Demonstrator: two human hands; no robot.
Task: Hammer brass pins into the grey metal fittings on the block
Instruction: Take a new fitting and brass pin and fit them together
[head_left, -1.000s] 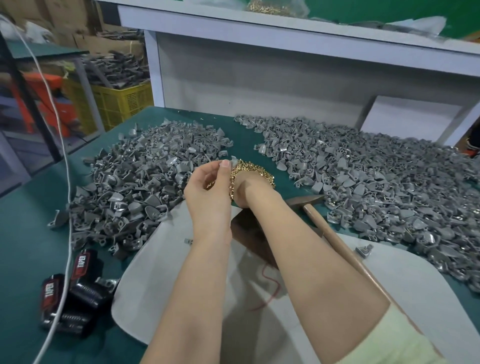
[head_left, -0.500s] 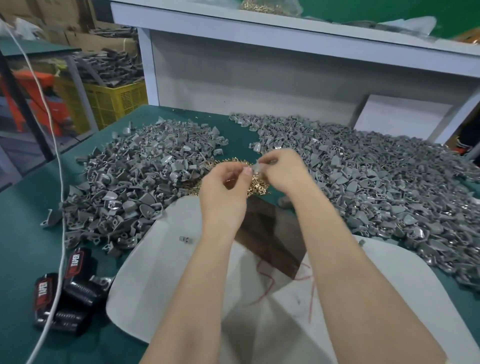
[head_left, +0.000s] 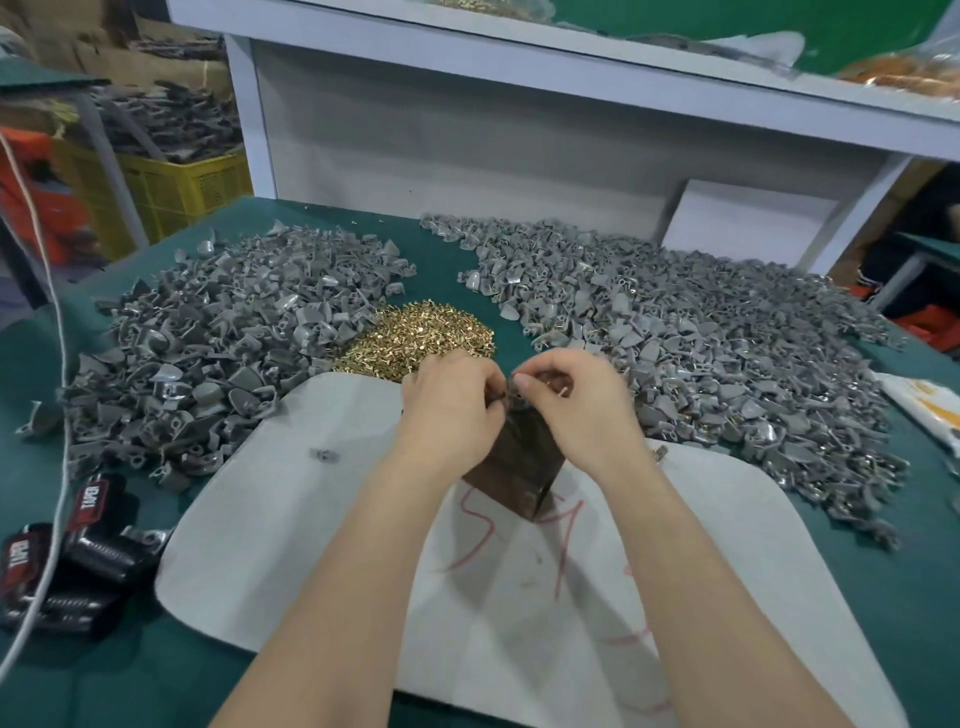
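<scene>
A dark wooden block (head_left: 519, 470) stands on a pale grey mat (head_left: 311, 519). Both hands meet over the block's far end. My left hand (head_left: 452, 402) pinches a small grey metal fitting (head_left: 500, 396) at its fingertips. My right hand (head_left: 576, 408) has its fingers curled, the thumb against the same fitting and a brass pin (head_left: 560, 387) glinting under the fingers. A heap of brass pins (head_left: 421, 332) lies just beyond the hands. Grey fittings lie in a left pile (head_left: 223, 338) and a larger right pile (head_left: 701, 338). No hammer is visible.
One loose fitting (head_left: 324, 455) lies on the mat. Black and red battery packs (head_left: 78, 545) and a white cable (head_left: 49, 415) sit at the left of the green table. A white package (head_left: 930, 410) lies at the right edge. A white shelf (head_left: 571, 78) rises behind.
My right hand left the brass pin heap and both hands drew back together to the block's far end. The hammer seen a second ago is out of view.
</scene>
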